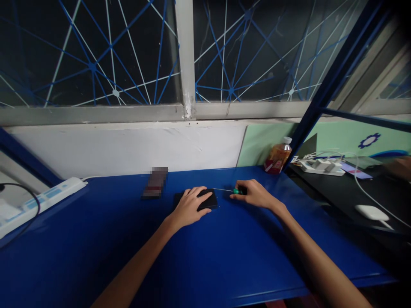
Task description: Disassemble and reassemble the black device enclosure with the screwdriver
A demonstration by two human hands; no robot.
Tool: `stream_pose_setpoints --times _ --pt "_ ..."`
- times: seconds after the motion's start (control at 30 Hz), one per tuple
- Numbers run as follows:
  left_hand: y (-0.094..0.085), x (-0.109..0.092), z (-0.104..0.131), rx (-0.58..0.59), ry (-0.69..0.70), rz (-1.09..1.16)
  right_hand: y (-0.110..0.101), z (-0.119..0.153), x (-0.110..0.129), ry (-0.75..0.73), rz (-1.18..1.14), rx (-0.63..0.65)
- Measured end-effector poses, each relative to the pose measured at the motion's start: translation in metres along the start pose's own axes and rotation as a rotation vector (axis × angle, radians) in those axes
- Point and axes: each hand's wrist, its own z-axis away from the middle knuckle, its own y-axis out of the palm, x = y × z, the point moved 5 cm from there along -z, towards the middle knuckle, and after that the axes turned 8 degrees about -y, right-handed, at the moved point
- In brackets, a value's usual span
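A flat black box [211,202] lies on the blue table. My left hand [192,205] rests over it, some fingers near its far edge and the thumb by its near edge, holding it against the tabletop. Most of the box's top is hidden under this hand. To the right, my right hand [252,192] is closed around the green handle of a screwdriver [236,191]. Its thin metal shaft points left, and the tip is close to the box's right end. Whether the tip touches the box I cannot tell. Small bright specks lie beside the box's right end.
A blurred-out dark rectangular object [155,183] lies behind and left of the box. The white power strip [41,205] runs along the left side. At the back right stands a drink bottle [278,155]. A black table [324,188] with chargers and cables adjoins on the right.
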Motion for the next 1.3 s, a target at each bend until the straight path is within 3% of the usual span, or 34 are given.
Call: stream_pose_setpoints --times 0.27,0.47,0.73,0.93,1.3 --pt "-0.011 0.020 0.014 0.017 -0.077 -0.062 0.005 -0.001 -0.006 0.072 0.114 -0.013" --pt "-0.009 0.030 0.014 0.023 -0.044 -0.079 0.021 -0.003 -0.014 0.142 0.201 -0.001" --pt "-0.016 0.018 0.029 -0.154 -0.058 -0.251 0.034 -0.006 -0.013 0.160 0.293 0.009" --pt "-0.013 0.014 0.040 -0.153 -0.085 -0.318 0.037 -0.005 -0.005 0.116 0.341 0.015" --pt "-0.004 0.014 0.039 -0.140 -0.120 -0.254 0.039 -0.006 -0.003 0.094 0.357 0.029"
